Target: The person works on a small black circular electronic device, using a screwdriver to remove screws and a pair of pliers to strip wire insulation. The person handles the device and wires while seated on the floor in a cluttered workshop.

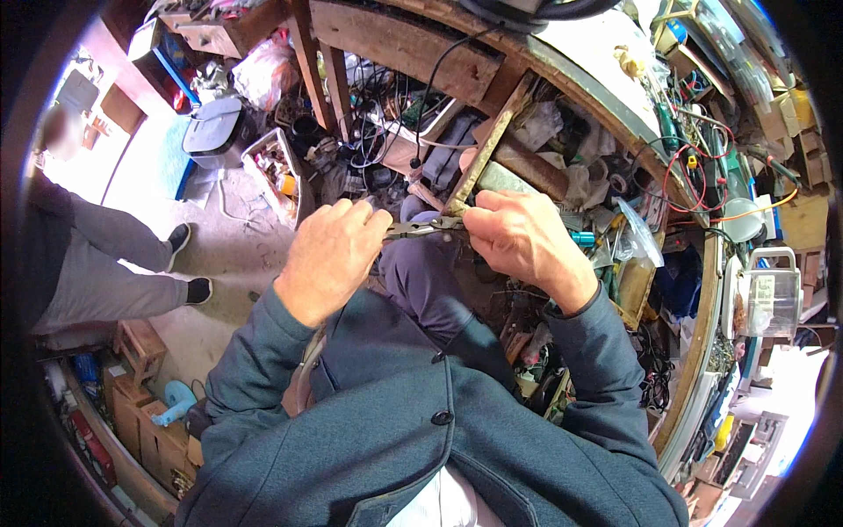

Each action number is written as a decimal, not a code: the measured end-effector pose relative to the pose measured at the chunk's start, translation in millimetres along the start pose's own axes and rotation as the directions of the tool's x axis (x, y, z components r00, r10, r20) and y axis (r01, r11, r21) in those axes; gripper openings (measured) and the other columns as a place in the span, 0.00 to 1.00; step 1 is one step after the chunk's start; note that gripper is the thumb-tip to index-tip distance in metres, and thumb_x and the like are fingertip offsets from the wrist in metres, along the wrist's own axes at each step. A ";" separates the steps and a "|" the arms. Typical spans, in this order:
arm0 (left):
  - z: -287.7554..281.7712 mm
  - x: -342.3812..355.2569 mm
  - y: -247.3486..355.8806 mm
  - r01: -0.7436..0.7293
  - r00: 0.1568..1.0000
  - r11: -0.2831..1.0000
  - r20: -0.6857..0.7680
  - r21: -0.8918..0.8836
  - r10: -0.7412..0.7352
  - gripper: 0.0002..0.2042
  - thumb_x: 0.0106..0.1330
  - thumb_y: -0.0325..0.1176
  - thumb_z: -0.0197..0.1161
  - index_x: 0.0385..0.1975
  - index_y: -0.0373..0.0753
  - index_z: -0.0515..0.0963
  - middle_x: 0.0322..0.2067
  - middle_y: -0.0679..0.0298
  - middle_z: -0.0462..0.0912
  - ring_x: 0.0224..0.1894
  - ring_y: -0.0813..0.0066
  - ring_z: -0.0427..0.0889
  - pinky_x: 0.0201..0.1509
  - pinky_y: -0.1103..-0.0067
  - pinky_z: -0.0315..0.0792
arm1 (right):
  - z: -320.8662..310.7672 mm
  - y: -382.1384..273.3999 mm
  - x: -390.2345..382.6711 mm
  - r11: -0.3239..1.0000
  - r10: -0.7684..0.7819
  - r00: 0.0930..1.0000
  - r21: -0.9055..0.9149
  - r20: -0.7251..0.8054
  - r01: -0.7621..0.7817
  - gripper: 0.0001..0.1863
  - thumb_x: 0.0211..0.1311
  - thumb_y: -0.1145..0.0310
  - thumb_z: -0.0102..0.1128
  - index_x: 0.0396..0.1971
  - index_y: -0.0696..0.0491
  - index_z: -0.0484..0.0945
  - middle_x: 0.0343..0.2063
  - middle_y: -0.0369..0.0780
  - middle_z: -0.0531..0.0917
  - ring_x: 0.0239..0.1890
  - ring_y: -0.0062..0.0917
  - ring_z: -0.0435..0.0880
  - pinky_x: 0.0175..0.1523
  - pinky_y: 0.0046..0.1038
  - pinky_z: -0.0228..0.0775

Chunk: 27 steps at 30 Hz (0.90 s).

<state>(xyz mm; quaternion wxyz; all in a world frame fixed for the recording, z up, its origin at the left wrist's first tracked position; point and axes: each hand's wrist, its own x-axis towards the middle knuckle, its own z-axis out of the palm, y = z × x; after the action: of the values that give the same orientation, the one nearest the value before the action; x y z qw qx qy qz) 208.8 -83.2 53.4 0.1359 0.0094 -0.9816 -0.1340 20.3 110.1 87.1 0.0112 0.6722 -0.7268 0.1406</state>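
Observation:
In front of my lap, a pair of grey metal pliers (426, 227) spans the gap between my hands. My right hand (525, 239) is wrapped round the pliers. A teal handle end (582, 238) sticks out on its far right side, apparently part of the same tool. My left hand (334, 250) is closed at the left end of the pliers, knuckles up. Whatever its fingers pinch there is hidden under them. Just beyond the pliers, the corner of a worn wooden drawer frame (481, 162) comes close to my right hand.
Ahead, a wooden workbench (395, 39) has cables and clutter heaped beneath it. A white box of odds and ends (279, 176) and a grey lidded bin (215, 130) stand on the floor. Another person's legs (123, 263) are at the left. A clear plastic container (766, 299) sits at the right.

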 end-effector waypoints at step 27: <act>7.5 -9.9 -0.4 0.284 0.957 0.926 0.128 -0.249 -0.259 0.10 0.60 0.36 0.66 0.24 0.37 0.77 0.24 0.54 0.80 0.29 0.48 0.80 0.33 0.60 0.72 | 29.1 -33.4 -1.3 0.942 0.278 0.953 0.227 -0.123 -0.246 0.09 0.45 0.72 0.63 0.19 0.55 0.71 0.23 0.43 0.74 0.28 0.44 0.78 0.31 0.41 0.70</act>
<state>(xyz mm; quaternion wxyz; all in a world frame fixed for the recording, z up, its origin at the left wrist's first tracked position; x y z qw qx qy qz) 216.3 -81.1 43.7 0.0703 0.1206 -0.9492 -0.2819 58.2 103.1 65.2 -0.0226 0.5538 -0.7882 0.2675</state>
